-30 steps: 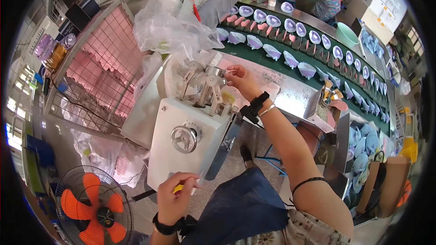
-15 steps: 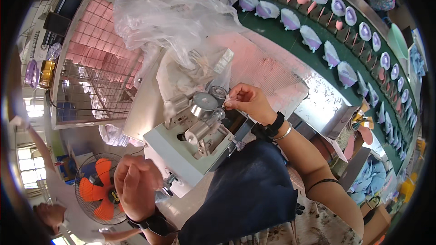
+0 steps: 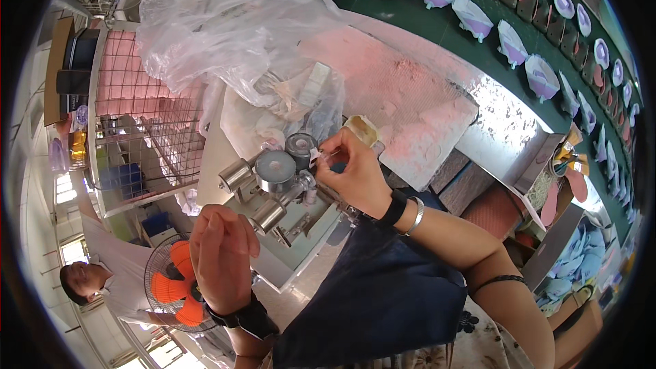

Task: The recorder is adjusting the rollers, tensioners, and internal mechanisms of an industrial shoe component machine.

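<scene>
A small pale machine (image 3: 290, 232) with metal rollers stands in front of me, tilted in view. On its top are a grey round disc (image 3: 275, 166) and a darker wheel (image 3: 301, 145) behind it. My right hand (image 3: 357, 176) is at the wheel's right side, thumb and fingertips pinched on a small whitish piece (image 3: 314, 154) whose kind is too small to tell. Left of the machine's front, my left hand (image 3: 222, 253) is raised off it, fingers bent and pressed together. Nothing shows between them.
Crumpled clear plastic bags (image 3: 225, 27) lie behind the machine beside a pink-dusted board (image 3: 403, 89). A dark green conveyor (image 3: 437, 27) carries purple-white shoe parts. An orange-bladed fan (image 3: 179, 280), another person (image 3: 102, 273) and a wire rack (image 3: 147, 116) are at left.
The whole view has shifted, bringing the machine leftward and the conveyor upward. My right hand keeps its pinch beside the wheel. My left hand appears nearer the machine's front.
</scene>
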`<state>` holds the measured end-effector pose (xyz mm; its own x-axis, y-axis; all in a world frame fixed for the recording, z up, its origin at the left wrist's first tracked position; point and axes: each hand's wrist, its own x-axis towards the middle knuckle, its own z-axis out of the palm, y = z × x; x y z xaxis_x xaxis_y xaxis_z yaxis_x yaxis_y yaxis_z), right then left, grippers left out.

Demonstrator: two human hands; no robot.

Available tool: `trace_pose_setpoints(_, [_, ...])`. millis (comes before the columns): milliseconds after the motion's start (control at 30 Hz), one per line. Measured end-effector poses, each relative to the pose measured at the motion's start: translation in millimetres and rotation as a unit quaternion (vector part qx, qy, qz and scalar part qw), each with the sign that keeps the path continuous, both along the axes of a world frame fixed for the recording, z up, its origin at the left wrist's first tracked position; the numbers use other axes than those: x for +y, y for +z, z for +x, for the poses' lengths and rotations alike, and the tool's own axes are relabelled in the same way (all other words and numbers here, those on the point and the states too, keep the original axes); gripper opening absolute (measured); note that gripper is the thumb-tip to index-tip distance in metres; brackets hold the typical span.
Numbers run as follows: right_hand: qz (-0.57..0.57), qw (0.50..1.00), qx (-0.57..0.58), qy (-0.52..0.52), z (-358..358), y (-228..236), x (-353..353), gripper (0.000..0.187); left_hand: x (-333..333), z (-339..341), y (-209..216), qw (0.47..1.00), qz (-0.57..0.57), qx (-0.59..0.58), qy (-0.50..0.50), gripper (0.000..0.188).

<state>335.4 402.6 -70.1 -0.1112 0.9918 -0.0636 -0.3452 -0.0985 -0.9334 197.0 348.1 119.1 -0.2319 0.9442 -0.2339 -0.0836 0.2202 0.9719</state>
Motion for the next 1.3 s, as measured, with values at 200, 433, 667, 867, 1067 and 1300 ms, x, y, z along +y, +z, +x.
trace_pose_setpoints(200, [-0.019,1.000,-0.009,-0.016,0,2,-2,0.018,12,14,6,0.999,-0.006,0.042,-0.023,0.028])
trace_pose_setpoints(433, [-0.037,0.999,0.006,-0.029,1,-9,0,0.015,33,14,14,0.986,-0.008,0.101,-0.134,0.027])
trace_pose_setpoints(667, [-0.181,0.934,0.308,-0.027,40,-8,23,0.006,113,9,10,0.845,-0.092,0.388,-0.357,0.023])
trace_pose_setpoints(867, [-0.154,0.859,0.486,-0.053,59,4,45,0.004,144,21,-21,0.672,-0.154,0.528,-0.496,0.021])
trace_pose_setpoints(1067, [-0.106,0.934,0.220,-0.262,72,-93,28,0.008,157,50,-29,0.556,-0.151,0.586,-0.569,0.020])
trace_pose_setpoints(1300, [0.150,0.966,-0.208,-0.006,56,-121,-65,0.014,149,63,-47,0.510,-0.071,0.572,-0.639,0.014])
